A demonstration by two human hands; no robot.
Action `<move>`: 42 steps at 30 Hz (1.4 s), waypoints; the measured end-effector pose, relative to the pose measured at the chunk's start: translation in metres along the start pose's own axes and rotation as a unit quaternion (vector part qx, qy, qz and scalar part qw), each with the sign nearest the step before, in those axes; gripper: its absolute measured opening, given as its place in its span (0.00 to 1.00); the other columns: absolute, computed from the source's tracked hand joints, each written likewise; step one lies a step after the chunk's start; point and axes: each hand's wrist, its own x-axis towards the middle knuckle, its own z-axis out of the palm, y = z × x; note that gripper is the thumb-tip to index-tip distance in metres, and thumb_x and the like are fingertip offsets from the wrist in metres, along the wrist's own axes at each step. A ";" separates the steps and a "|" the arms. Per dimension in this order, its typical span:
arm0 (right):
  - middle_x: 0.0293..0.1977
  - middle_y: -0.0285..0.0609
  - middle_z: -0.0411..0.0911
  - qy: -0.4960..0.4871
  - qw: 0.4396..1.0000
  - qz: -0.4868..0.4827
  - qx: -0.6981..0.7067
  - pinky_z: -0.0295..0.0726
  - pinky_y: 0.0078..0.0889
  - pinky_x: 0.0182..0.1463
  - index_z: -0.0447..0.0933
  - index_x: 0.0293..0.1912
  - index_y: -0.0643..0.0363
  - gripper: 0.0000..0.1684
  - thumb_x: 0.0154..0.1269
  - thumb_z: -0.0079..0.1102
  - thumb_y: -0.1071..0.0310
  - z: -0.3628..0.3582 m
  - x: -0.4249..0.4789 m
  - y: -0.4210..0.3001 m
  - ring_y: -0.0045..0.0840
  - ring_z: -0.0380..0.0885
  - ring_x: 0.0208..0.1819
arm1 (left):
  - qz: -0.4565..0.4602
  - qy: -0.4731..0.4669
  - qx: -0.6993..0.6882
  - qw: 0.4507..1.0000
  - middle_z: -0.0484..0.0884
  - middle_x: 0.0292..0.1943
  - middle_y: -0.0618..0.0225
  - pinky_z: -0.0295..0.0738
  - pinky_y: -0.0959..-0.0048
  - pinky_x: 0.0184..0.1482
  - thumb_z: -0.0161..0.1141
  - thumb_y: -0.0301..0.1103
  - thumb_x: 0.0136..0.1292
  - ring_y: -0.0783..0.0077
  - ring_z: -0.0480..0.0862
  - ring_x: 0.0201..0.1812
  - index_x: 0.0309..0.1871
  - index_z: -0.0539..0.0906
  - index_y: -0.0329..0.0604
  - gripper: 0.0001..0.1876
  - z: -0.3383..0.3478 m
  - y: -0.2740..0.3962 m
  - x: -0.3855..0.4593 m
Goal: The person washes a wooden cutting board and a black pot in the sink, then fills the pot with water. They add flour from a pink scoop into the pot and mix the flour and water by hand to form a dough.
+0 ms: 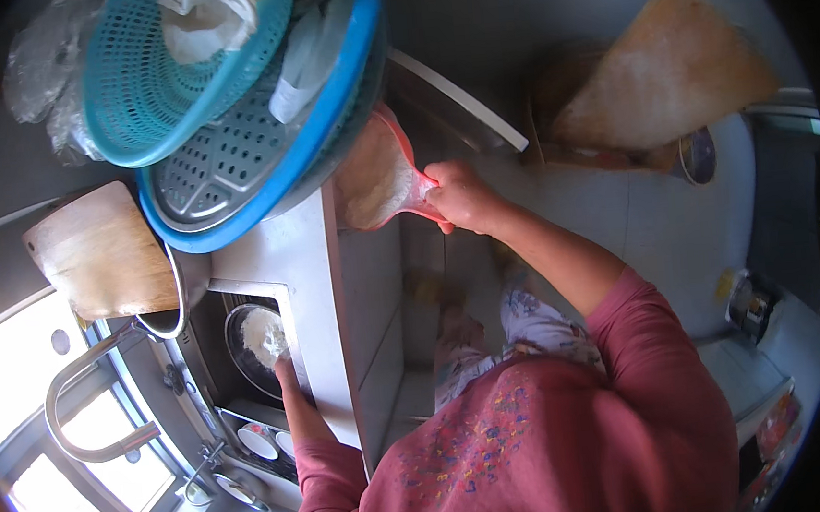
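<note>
My right hand (464, 195) grips the handle of a red plastic scoop (400, 130), which I hold out beyond the counter edge. A heap of pale flour-like powder (376, 186) fills the scoop. My left hand (282, 361) reaches into a metal bowl (245, 364) standing in the sink (208, 351). White powder (261, 334) lies in that bowl and coats my left fingers; how far they are bent cannot be made out.
On the counter (313, 263) stand a blue-rimmed basin (261, 203) holding a perforated metal steamer tray (211, 167) and a turquoise basket (130, 97). A wooden cutting board (103, 258) leans by a curved faucet (66, 388). Cups (257, 441) sit beside the bowl. A large board (677, 69) is at right.
</note>
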 end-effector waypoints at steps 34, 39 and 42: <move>0.41 0.48 0.70 0.017 0.998 -0.040 0.052 0.71 0.41 0.41 0.69 0.51 0.65 0.19 0.63 0.52 0.66 0.131 0.190 0.050 0.35 0.70 0.39 | -0.030 0.032 0.034 0.998 0.81 0.42 0.38 0.74 0.56 0.54 0.57 0.32 0.49 0.41 0.80 0.48 0.42 0.80 0.29 0.18 -0.031 0.084 -0.058; 0.48 0.49 0.68 0.055 0.997 -0.058 0.006 0.69 0.45 0.47 0.67 0.54 0.64 0.22 0.64 0.52 0.63 0.131 0.174 0.054 0.37 0.68 0.46 | -0.012 0.051 0.005 0.999 0.81 0.39 0.38 0.75 0.55 0.52 0.57 0.30 0.48 0.41 0.81 0.45 0.38 0.80 0.30 0.15 -0.025 0.077 -0.058; 0.52 0.49 0.67 0.120 0.988 -0.098 -0.022 0.68 0.47 0.51 0.66 0.56 0.64 0.24 0.65 0.52 0.61 0.120 0.152 0.060 0.39 0.66 0.51 | -0.006 0.060 -0.016 0.998 0.80 0.39 0.37 0.75 0.54 0.51 0.57 0.29 0.47 0.40 0.81 0.44 0.37 0.80 0.30 0.14 -0.019 0.078 -0.055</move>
